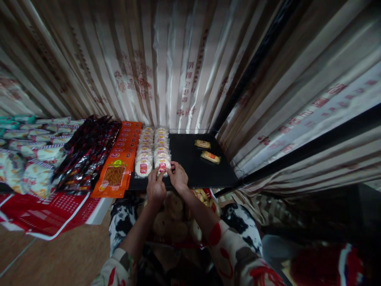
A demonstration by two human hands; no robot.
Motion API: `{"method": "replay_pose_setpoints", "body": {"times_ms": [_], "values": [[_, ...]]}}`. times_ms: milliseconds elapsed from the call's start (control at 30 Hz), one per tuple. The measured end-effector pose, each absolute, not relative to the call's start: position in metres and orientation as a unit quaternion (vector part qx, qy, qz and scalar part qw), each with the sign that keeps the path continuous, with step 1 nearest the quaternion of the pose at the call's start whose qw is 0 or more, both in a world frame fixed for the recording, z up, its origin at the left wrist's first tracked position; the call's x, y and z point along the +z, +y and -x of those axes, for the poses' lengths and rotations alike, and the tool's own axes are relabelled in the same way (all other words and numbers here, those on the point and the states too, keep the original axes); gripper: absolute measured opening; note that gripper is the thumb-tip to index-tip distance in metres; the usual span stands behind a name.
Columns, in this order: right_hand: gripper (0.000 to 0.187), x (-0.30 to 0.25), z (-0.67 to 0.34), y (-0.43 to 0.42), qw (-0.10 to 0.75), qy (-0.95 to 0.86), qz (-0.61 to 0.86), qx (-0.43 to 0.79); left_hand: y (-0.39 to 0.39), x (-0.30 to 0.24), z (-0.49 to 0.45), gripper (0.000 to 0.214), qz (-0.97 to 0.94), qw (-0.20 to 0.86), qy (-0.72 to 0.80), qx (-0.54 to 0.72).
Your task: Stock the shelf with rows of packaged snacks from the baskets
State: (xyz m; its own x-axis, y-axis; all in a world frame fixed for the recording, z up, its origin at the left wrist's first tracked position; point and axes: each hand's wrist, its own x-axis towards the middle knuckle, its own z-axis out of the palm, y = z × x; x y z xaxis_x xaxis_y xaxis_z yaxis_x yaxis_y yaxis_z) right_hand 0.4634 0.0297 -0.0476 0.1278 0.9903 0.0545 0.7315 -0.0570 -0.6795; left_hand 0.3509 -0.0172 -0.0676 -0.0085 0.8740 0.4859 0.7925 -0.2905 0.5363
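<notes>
Two rows of clear-wrapped round white rice crackers overlap on the black shelf (pixel 184 167). My left hand (pixel 156 188) is at the near edge of the right row, its fingers bent onto the front rice cracker packet (pixel 162 164), which has a red label. From the right side, my right hand (pixel 179 176) grips the same packet with its thumb and fingers. The left row of rice crackers (pixel 143 167) lies just beside it, untouched by either hand. The undersides of the fingers are hidden.
Left of the crackers lie orange snack bags (pixel 114 174), dark shiny packets (pixel 86 159) and white snack packets (pixel 38 174). Two small yellow-wrapped packets (pixel 210 157) sit on the right. Below, an open bag holds more round packets (pixel 174 204). Curtains (pixel 169 79) hang behind; a red bag (pixel 59 214) is lower left.
</notes>
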Motion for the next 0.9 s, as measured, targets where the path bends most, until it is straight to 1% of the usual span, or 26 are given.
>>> {"method": "replay_pose_setpoints", "body": {"times_ms": [200,300,367,433,533,633,700,767,900], "values": [[0.036,-0.051,-0.472,0.024,0.396,-0.595,0.654,0.248,-0.022,-0.065,-0.353,0.049,-0.718,0.049,0.577,0.386],[0.035,-0.05,-0.481,0.002,0.444,-0.59,0.627,0.25,-0.034,-0.058,-0.353,0.041,-0.71,0.052,0.588,0.385],[0.032,-0.051,-0.489,-0.02,0.452,-0.591,0.614,0.262,-0.049,-0.057,-0.352,0.034,-0.713,0.067,0.592,0.37],[0.029,-0.056,-0.497,-0.045,0.436,-0.603,0.607,0.279,-0.068,-0.06,-0.353,0.029,-0.726,0.099,0.595,0.332],[0.024,-0.073,-0.507,-0.075,0.378,-0.637,0.606,0.29,-0.095,-0.076,-0.357,0.027,-0.729,0.148,0.622,0.245],[0.026,-0.095,-0.51,-0.091,0.312,-0.66,0.611,0.307,-0.109,-0.093,-0.366,0.034,-0.718,0.155,0.654,0.184],[0.031,-0.106,-0.509,-0.095,0.291,-0.661,0.611,0.324,-0.11,-0.101,-0.372,0.038,-0.714,0.158,0.66,0.172],[0.031,-0.113,-0.509,-0.096,0.288,-0.653,0.612,0.341,-0.108,-0.105,-0.378,0.039,-0.714,0.162,0.658,0.175],[0.032,-0.117,-0.512,-0.094,0.273,-0.63,0.625,0.372,-0.104,-0.104,-0.386,0.039,-0.723,0.152,0.639,0.213]]}}
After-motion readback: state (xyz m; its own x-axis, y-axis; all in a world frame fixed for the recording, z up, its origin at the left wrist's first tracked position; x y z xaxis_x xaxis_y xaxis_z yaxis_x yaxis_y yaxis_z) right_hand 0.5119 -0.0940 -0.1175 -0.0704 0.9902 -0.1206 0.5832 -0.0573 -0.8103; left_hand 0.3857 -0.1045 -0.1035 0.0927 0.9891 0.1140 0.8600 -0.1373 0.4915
